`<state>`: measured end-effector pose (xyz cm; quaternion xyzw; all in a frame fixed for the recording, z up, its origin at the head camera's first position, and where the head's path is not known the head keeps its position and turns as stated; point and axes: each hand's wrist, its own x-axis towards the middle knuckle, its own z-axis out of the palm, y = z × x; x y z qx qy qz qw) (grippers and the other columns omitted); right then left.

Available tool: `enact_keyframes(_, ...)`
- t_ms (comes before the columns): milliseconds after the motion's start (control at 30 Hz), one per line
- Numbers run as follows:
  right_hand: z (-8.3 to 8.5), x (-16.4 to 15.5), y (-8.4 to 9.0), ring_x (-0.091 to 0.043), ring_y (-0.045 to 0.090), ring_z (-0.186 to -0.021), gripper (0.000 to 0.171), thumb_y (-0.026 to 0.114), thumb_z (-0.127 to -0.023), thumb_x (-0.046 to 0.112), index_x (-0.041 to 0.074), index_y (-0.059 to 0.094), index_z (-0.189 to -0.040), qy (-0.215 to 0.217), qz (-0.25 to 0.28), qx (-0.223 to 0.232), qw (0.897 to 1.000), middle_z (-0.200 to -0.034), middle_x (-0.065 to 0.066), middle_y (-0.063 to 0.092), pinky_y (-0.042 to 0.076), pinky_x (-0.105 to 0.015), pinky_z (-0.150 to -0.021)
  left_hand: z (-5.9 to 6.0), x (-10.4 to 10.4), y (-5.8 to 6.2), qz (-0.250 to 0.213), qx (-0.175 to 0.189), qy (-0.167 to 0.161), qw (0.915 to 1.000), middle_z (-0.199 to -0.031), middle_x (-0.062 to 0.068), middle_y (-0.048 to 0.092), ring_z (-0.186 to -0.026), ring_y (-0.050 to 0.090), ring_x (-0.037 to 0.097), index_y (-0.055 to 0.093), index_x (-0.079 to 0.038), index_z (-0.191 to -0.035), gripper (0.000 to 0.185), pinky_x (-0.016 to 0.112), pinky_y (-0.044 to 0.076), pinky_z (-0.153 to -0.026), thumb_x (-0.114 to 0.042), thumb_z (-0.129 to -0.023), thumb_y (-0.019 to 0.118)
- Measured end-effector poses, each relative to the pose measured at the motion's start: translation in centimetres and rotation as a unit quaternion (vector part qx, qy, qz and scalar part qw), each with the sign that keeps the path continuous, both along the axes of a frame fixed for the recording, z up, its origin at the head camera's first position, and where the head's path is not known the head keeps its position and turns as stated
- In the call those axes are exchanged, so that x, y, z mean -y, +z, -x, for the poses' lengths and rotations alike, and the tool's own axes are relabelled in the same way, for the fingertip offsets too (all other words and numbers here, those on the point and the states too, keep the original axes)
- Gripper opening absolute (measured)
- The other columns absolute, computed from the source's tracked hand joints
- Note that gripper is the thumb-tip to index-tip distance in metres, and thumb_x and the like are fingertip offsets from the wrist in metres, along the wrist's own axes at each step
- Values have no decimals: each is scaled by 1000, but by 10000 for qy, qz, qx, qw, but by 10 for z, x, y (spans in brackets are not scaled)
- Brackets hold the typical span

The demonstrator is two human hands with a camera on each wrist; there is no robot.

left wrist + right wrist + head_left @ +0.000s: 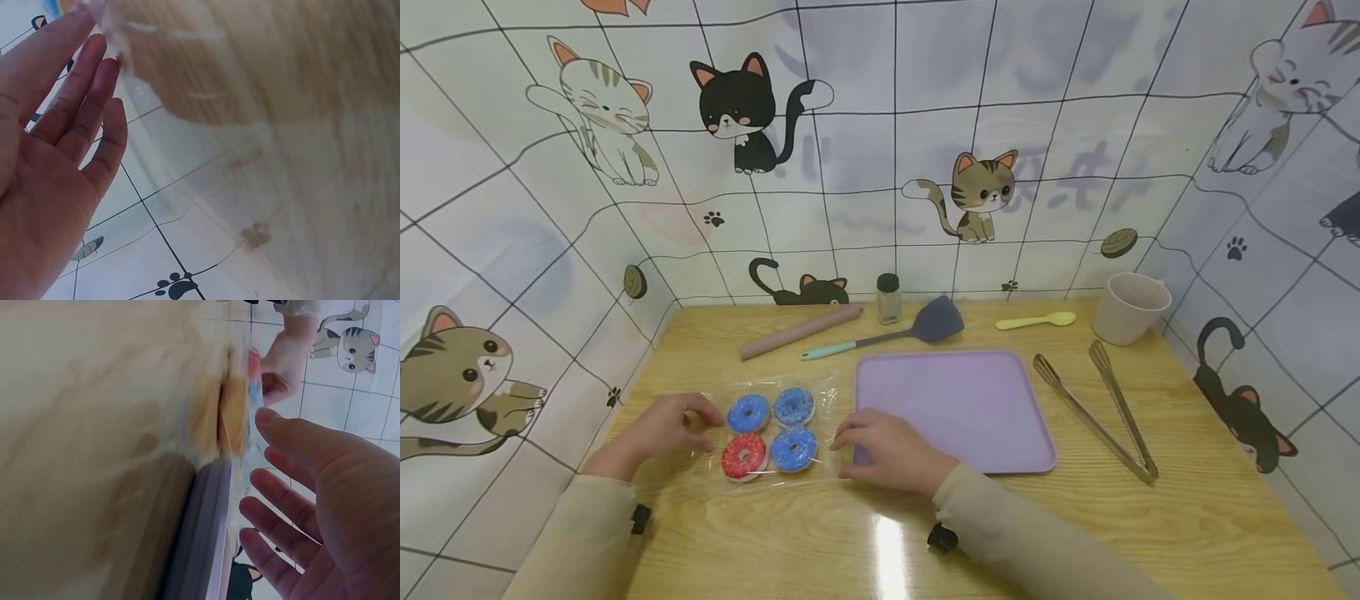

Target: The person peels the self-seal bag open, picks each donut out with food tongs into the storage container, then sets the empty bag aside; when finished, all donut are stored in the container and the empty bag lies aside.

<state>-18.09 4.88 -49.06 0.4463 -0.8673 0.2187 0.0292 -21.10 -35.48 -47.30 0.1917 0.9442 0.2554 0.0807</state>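
Note:
A clear plastic packet (829, 392) lies flat on the table with three blue doughnuts (793, 449) and a red doughnut (744, 457) in it. At its left edge, my left hand (662, 429) reaches in with relaxed fingers, the fingertips at the plastic. The left wrist view shows the left hand (56, 144) with its fingers apart and the thumb tip against the film. My right hand (887, 450) is by the packet's right edge, over the near-left corner of a purple tray (955, 408). Its fingers (281, 503) are loosely bent, with nothing gripped.
Behind the packet lie a rolling pin (801, 332), a spatula (936, 320) and a small black-capped jar (889, 300). A yellow spoon (1036, 321), a beige cup (1129, 308) and metal tongs (1112, 425) are to the right. Cat-patterned walls (865, 192) enclose the wooden table (790, 550).

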Motion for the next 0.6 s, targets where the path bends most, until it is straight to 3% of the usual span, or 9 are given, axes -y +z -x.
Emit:
enact_keyframes(300, -4, 11, -5, -7, 63, -110, 26, 85, -85, 41, 25, 77, -103, 48, -92, -262, 9996, -113, 11, 67, 52, -23, -99, 3, 1, -5, 27, -5, 14, 10000, -107, 2, 75, -113, 67, 36, 80, -17, -98, 29, 51, 56, -92, -17, -73, 94)
enact_keyframes(600, -5, 11, -5, -4, 63, -99, 11, 81, -89, 37, 28, 77, -94, 16, -16, -355, 9994, -105, 13, 67, 53, -22, -92, 6, 0, -5, 219, 45, -47, 9997, -104, -3, 74, -104, 67, 22, 79, -20, -97, 28, 46, 55, -91, -19, -73, 94)
